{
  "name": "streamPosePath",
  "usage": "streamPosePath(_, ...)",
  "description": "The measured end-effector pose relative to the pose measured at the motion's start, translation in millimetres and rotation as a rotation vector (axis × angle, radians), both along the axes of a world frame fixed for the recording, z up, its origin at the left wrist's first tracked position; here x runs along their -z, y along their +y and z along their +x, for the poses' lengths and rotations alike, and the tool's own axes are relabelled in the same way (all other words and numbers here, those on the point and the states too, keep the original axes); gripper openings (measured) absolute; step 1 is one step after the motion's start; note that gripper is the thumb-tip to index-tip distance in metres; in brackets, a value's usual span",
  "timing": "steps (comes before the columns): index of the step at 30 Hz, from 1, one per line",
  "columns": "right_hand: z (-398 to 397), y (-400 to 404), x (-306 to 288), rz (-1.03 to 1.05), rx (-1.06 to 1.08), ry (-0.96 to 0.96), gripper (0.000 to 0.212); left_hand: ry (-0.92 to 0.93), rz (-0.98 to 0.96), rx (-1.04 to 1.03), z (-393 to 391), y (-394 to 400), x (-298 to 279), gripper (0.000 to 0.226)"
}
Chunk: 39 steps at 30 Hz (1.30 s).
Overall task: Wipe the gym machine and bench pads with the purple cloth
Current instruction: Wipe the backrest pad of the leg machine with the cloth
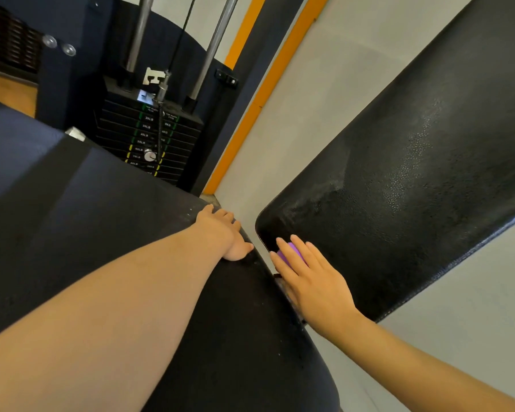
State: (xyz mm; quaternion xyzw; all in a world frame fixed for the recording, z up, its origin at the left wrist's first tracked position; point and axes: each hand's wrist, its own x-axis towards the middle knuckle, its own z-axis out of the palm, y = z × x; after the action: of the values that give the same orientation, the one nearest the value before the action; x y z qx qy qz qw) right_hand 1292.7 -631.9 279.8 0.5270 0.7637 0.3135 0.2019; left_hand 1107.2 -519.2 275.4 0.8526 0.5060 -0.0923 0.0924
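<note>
Against the lower corner of the black back pad, the right hand lies flat with straight, slightly spread fingers, pressing the purple cloth onto the vinyl; only a small fold of cloth shows between the fingers. Left of that pad, across a narrow gap, the left hand grips the edge of the black seat pad, fingers curled over its far rim. Beyond the seat pad stands the weight stack with its selector pin.
</note>
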Motion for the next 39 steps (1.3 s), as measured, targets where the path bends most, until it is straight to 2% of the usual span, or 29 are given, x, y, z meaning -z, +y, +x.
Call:
streamPosePath(4, -11, 26, -7, 0.026, 0.022, -0.078, 0.07, 0.013, 0.015, -0.008, 1, -4, -2, 0.076)
streamPosePath(6, -24, 56, -10, 0.076, 0.014, -0.102, 0.062, 0.019, 0.012, -0.005, 1, -4, -3, 0.077)
streamPosePath(12, -44, 116, -34, 0.151, 0.051, -0.017, 0.049, 0.019, 0.008, 0.021, -3, -5, -3, 0.078)
streamPosePath(22, -19, 68, -11, -0.072, -0.134, -0.09, 0.057, 0.043, 0.005, 0.085, -11, -10, -6, 0.075)
streamPosePath(26, -23, 79, -14, -0.011, -0.13, -0.085, 0.052, 0.039, 0.012, 0.085, -12, -11, -5, 0.075)
streamPosePath(32, -54, 114, -18, 0.113, 0.045, -0.04, 0.045, 0.048, 0.015, 0.065, -12, -15, -7, 0.074)
streamPosePath(39, -23, 63, 2, 0.031, -0.083, -0.029, 0.057, 0.041, 0.025, 0.052, -10, -14, -5, 0.073)
